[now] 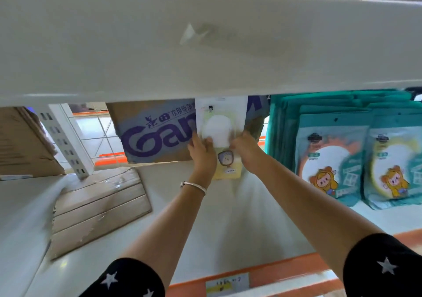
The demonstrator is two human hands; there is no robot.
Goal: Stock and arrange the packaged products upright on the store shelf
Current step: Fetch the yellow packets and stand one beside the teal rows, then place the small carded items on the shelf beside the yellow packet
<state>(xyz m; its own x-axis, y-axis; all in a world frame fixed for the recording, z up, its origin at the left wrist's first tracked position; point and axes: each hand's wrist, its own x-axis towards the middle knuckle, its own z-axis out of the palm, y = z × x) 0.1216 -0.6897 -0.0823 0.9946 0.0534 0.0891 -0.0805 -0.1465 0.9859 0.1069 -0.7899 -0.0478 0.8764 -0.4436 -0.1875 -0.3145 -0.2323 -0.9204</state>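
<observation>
Two grips clasp one pale packet point(220, 123) by its side edges, left hand point(202, 151) and right hand point(246, 153), holding it upright deep on the shelf point(228, 216) against a cardboard box point(155, 132), left of the teal packets point(328, 159). It appears light, thin, floppy and probably slick, so holding both edges low should steady it.

Your left hand point(202, 151) and right hand point(246, 154) grip the white-and-yellow package point(222, 123) by its side edges. It is upright, deep on the shelf point(228, 219), in front of a purple-lettered cardboard box point(155, 132). Teal packages point(331, 159) stand in rows on the right. Flattened cardboard point(98, 205) lies on the left. There is a silver bracelet point(194, 186) on your left wrist.
</observation>
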